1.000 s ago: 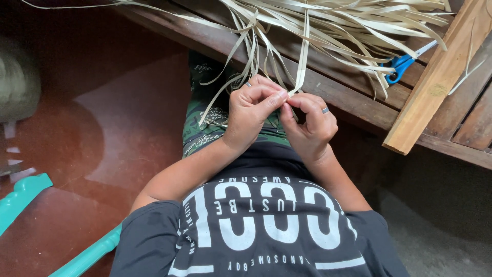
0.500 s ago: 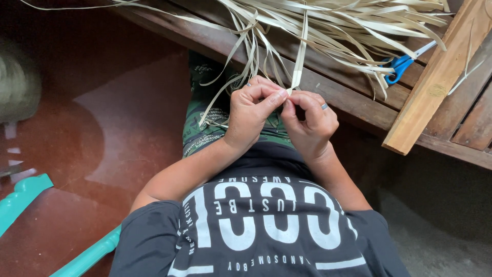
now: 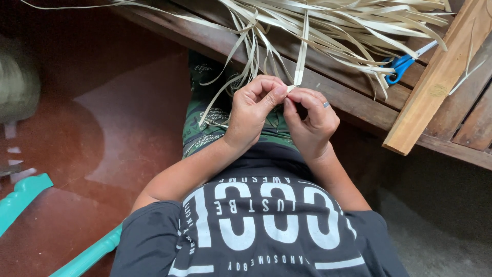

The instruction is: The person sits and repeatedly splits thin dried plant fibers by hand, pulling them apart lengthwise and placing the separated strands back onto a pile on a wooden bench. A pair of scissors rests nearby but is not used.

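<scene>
Since the earlier frame the pale strip (image 3: pixel 302 48) stands straighter above the hands. The left hand (image 3: pixel 254 110) pinches its lower end between thumb and forefinger; the right hand (image 3: pixel 310 123), fingers curled, grips just beside. Holding close to the tip looks best for control. Blue scissors (image 3: pixel 398 66) lie on the wooden bench (image 3: pixel 359 100).

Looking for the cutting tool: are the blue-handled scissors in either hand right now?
No, the scissors lie on the wooden bench among the strips, apart from both hands.
</scene>
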